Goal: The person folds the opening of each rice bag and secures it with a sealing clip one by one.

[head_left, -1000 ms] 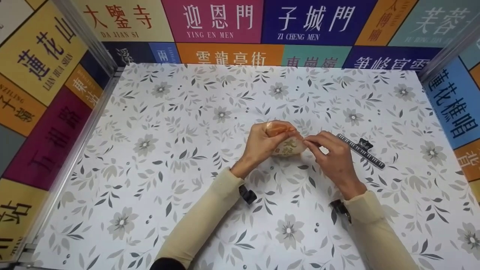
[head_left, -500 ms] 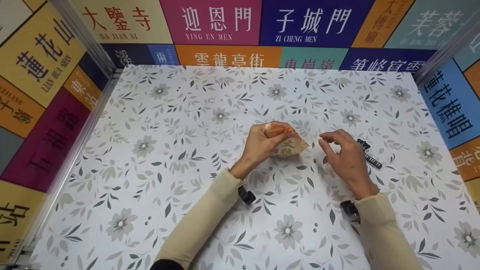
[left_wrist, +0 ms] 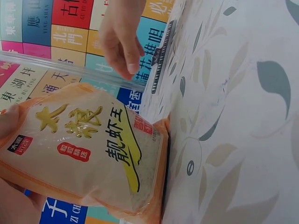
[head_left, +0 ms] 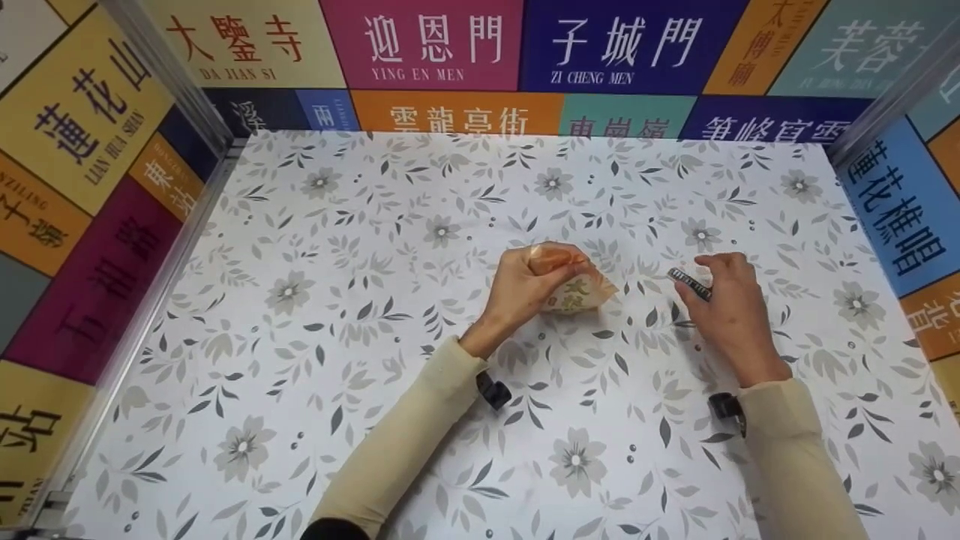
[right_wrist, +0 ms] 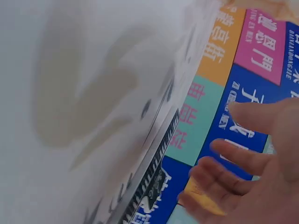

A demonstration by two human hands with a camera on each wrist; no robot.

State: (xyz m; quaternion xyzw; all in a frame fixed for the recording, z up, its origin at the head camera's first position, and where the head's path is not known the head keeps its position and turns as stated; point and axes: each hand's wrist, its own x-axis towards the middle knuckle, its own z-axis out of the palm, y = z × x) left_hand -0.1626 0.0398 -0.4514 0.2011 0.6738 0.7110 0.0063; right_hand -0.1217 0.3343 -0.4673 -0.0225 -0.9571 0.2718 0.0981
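"Where is the packet (head_left: 576, 294) from your left hand (head_left: 521, 283)?"

"Just below my curled fingers and to their right: I grip it by its top, and its lower edge is down at the patterned table (head_left: 390, 390)."

"And your right hand (head_left: 733, 315)?"

"Holding nothing, fingers loosely parted. The black-and-white strip (head_left: 688, 282) lies just beneath it, partly hidden, with the packet off to the left, apart."
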